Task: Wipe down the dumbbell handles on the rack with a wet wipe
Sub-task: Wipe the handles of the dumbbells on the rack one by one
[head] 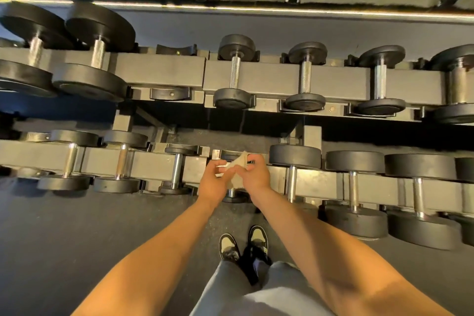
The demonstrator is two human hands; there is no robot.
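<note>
Wipe [238,165] in left hand [213,182] and right hand [254,177], above rack [320,182] edge

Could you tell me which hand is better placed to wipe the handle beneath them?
Probably the right hand: it pinches most of the wipe above that handle; the left hand holds one corner.

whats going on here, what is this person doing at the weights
A person stands over a two-tier dumbbell rack and holds a pale wipe in both hands. The left hand and the right hand each pinch part of it, as if spreading or refolding it, above a small dumbbell on the lower tier. The wipe is not wrapped round that handle. The other dumbbells sit in their cradles.
</note>
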